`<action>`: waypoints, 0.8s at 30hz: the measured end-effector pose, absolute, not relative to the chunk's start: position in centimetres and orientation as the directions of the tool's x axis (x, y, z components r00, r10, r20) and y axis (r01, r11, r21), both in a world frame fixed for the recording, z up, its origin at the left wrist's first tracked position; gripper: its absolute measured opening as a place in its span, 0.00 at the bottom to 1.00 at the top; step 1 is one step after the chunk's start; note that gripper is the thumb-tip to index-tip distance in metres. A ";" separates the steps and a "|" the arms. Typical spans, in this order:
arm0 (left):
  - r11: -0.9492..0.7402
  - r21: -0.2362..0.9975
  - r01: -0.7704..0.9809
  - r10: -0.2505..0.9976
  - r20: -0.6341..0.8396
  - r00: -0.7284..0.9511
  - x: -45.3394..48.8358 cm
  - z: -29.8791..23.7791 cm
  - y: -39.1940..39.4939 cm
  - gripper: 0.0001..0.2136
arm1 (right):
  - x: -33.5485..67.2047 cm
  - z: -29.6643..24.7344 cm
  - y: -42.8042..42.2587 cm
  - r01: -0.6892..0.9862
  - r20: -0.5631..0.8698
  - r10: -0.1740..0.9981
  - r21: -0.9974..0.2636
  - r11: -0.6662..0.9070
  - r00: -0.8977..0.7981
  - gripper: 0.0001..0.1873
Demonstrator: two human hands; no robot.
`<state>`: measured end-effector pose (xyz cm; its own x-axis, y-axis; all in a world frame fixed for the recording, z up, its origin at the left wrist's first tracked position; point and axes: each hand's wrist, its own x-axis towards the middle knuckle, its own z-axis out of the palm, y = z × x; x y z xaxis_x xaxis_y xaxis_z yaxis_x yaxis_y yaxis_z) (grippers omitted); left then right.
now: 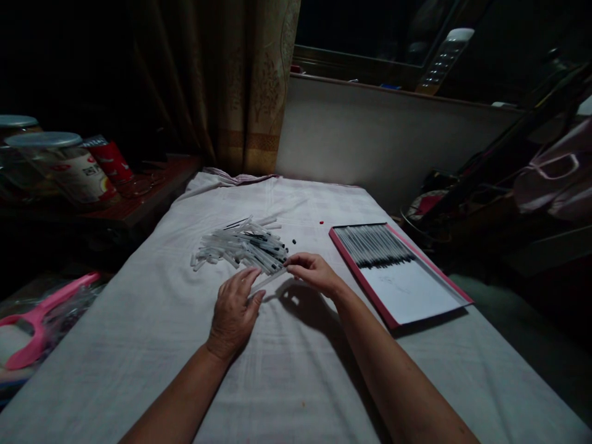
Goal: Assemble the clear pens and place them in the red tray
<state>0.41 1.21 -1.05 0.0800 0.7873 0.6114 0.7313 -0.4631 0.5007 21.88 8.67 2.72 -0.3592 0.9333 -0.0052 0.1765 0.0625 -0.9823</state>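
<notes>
The right hand (pixel 313 271) hides one end of the clear tube (pixel 272 281) — the red speck (pixel 321 222), too small to identify.

Our left forearm (pixel 185 385) reaches in from seven o'clock, our right forearm (pixel 388 364) from five — the left hand (pixel 235 302) loosely curled toward two o'clock, the right hand (pixel 312 271) pinching toward nine.

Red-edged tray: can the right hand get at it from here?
Likely yes: the tray lies open beside the right hand, only tablecloth between, though that hand seems busy with a clear tube.
</notes>
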 end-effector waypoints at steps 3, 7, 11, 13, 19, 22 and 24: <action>-0.435 0.537 0.723 0.842 0.527 0.116 0.3 -1.4 1.4 0.16 | 20.9 3.1 9.7 0.126 -0.002 0.904 -0.990 0.057 -0.428 0.16; -0.257 0.725 0.639 0.929 0.367 -0.041 0.2 -1.2 1.5 0.16 | 19.4 3.2 13.2 0.450 0.051 0.974 -0.881 0.148 -0.220 0.16; -0.128 0.857 0.498 0.968 0.218 -0.127 0.2 -0.9 1.7 0.17 | 17.7 2.9 16.1 0.838 0.107 0.992 -0.534 0.114 -0.066 0.16; -0.104 0.877 0.469 0.972 0.188 -0.137 0.3 -0.9 1.8 0.18 | 17.1 2.7 16.9 0.864 0.074 0.995 -0.495 0.091 -0.063 0.16; -0.099 0.876 0.471 0.975 0.180 -0.128 0.1 -1.1 1.9 0.18 | 17.3 2.5 17.4 0.893 0.054 0.998 -0.447 0.051 -0.030 0.14; -0.123 0.870 0.477 0.971 0.204 -0.121 0.0 -1.3 2.0 0.18 | 18.3 2.4 16.8 0.863 0.087 0.996 -0.503 0.049 -0.006 0.15; -0.152 0.861 0.486 0.963 0.239 -0.122 0.0 -1.5 2.0 0.17 | 19.3 2.2 16.0 0.793 0.148 0.989 -0.605 0.068 0.028 0.14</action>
<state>-0.01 1.98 -1.51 -0.1219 0.9634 0.2389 0.4860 -0.1520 0.8606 19.25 15.96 2.19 0.0278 0.9886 0.1482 0.7932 0.0685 -0.6051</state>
